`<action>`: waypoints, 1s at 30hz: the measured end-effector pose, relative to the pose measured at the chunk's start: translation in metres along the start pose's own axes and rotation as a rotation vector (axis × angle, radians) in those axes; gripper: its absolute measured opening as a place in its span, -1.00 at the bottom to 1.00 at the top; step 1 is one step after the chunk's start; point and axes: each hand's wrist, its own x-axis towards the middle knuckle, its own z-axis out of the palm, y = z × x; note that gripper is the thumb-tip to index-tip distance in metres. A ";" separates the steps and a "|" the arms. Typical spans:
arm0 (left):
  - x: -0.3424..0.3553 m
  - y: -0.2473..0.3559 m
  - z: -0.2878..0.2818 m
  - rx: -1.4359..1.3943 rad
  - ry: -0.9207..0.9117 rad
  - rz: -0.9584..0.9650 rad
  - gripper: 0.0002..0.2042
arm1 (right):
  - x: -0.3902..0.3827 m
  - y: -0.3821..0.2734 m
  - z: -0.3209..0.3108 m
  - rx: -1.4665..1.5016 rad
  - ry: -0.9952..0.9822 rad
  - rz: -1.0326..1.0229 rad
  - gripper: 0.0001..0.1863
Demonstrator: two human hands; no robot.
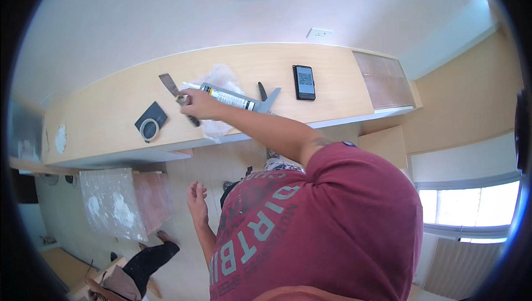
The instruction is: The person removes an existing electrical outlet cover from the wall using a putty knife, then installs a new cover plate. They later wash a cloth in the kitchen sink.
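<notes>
Maroon shirt (321, 223) nearest; right hand (200, 105) over worktop (338, 85), fingers clamped on putty knife (169, 86), blade slanting left toward wall (166, 24), handle end back toward shirt. Left hand (198, 197) farther off, fingers loosely curled, seemingly empty. Knife-worktop contact unclear.

"What's the person wearing?"

"A maroon T-shirt (354, 218), with big, blocky pale-grey lettering (246, 240) and smaller, darker print beside it."

"And the sleeves?"

"Short. The right sleeve (335, 162) of that T-shirt ends above the elbow, with a small dark patch (349, 143) near its hem."

"Any markings past the T-shirt's sleeve?"

"A faint dark mark (321, 141) on the upper arm, just beyond the hem. The right hand (200, 106) and left hand (198, 198) are bare."

"Below the T-shirt?"

"Patterned cloth (280, 163) in dark and whitish tones shows just past its edge; the garment's cut is hidden."
</notes>
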 end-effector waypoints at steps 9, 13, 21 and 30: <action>0.093 0.178 0.119 -0.087 -0.192 0.298 -0.53 | -0.062 -0.047 -0.315 -0.556 0.334 -0.080 -0.51; 0.143 0.259 0.234 -0.078 -0.323 0.321 -0.47 | -0.042 -0.063 -0.430 -0.992 0.421 -0.181 -0.51; 0.256 0.378 0.420 -0.324 -0.379 0.120 -0.04 | 0.034 -0.063 -0.480 -1.405 0.318 -0.377 -0.75; 0.284 0.398 0.476 -0.423 -0.288 0.065 -0.05 | 0.052 -0.075 -0.492 -1.541 0.263 -0.374 -0.79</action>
